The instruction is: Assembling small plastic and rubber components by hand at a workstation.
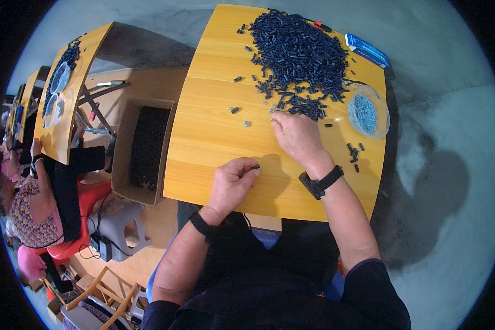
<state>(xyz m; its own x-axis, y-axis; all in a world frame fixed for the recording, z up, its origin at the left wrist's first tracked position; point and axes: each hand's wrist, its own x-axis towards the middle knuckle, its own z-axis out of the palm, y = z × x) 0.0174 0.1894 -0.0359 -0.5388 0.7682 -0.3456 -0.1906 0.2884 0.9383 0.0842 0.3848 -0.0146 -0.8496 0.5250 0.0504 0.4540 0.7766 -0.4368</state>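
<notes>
My left hand (234,184) is over the near middle of the yellow wooden table (203,137), thumb and forefinger closed on a small black plastic piece (256,166). Further forward and to the right, my right hand (300,136) has its fingers pinched together at the near edge of a heap of black plastic pieces (297,52). Tiny silvery parts lie right by those fingertips; whether one is between them is hidden. A few more silvery bits (247,124) lie to the left of that hand, beside a loose black piece (235,110).
A clear bowl of silvery screws (363,114) stands at the table's right edge, with loose black pieces (356,157) nearer me. A blue box (367,50) sits at the far right corner. Left of the table is a carton (170,132) of dark pieces; another person (36,209) sits beyond.
</notes>
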